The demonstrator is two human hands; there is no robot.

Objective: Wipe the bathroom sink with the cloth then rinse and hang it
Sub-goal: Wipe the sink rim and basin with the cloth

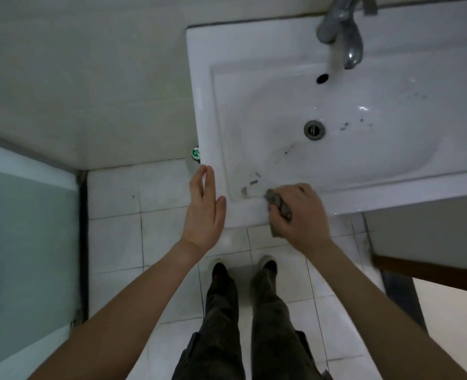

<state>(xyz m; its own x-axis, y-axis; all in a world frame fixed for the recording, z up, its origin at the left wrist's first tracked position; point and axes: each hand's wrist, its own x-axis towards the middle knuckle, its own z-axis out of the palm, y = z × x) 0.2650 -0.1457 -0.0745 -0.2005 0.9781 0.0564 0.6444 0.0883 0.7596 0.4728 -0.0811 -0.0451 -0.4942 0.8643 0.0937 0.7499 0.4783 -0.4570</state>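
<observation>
— Hands first: what are they doing?
— Right hand (303, 215) is clenching a bunched grey cloth (277, 205) and pressing it onto the front left corner of the sink (199, 78), right where rim is meeting basin. Left hand (205, 212) is hovering loose by that same corner, fingers straight, gripping nothing. I can't tell whether it is touching the edge.
— So the wiping is under way?
— I'd judge so, and early. Brownish smudges (253, 182) are sitting just beyond the cloth. Darker specks are dotting the basin near the drain (314, 129) and off to its right.
— How should it be going?
— I'd be spreading the cloth flatter so more of it is meeting the porcelain and pressing firmly over those near smudges. Then I'd be working inward in overlapping strokes toward the drain, so the dirt is travelling downhill and not onto the rim. The free hand could be bracing on the edge.
— And further back?
— The overflow hole (322, 78) and the tap (342, 31) are sitting at the far side. The ledge around the tap is looking hardest to reach, so I'd be folding to a clean face of the cloth for it. Rinsing and hanging are not yet done.
</observation>
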